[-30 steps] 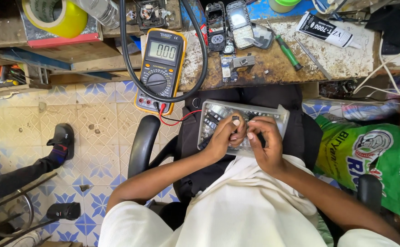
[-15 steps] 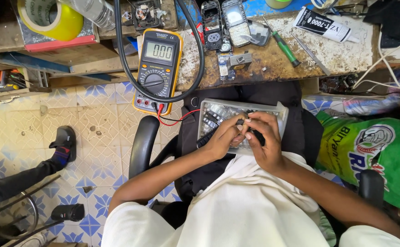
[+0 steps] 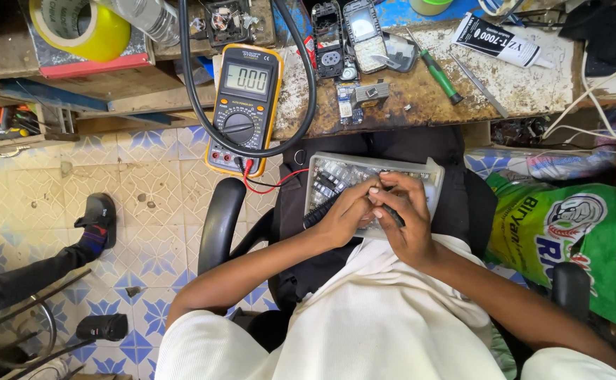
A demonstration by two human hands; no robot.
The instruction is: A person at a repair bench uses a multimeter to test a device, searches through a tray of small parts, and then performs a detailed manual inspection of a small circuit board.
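fingertips of left hand [image 3: 346,214] and right hand [image 3: 406,218] are being pressed together, pinching something small directly over the clear parts tray [image 3: 431,172]; neither is nearer.

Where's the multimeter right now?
In the head view, the yellow-edged multimeter hangs over the workbench's front edge, upper centre-left, ringed by a black cable. It is up-left of the clear parts tray under both hands.

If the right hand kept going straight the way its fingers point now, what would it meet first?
The right hand points up and left, toward the left hand, and their fingertips already meet over the clear plastic parts box. It would most likely press into the left hand's fingers first, though depth is unclear.
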